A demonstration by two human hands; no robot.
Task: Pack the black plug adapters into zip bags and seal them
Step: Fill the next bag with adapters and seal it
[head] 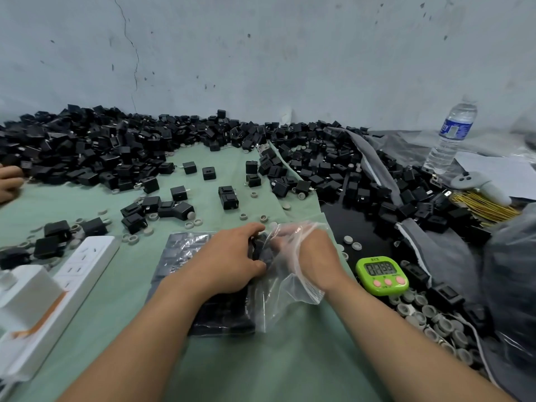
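Note:
A clear zip bag (285,288) lies crumpled at the middle of the green cloth, its mouth lifted over my right hand (311,256), whose fingers are inside the bag. My left hand (232,259) grips a black plug adapter (261,250) and holds it at the bag's mouth. Under my left wrist lies a flat stack of filled bags (185,253) with dark adapters inside. A big heap of loose black adapters (87,149) runs along the wall, and single ones (227,197) lie scattered on the cloth.
A white power strip (69,277) and white box (26,294) sit left. A green timer (383,275) stands right, with grey caps (429,314) beside it. A water bottle (452,134), yellow ties (481,207) and another person's hand (8,181) are at the edges.

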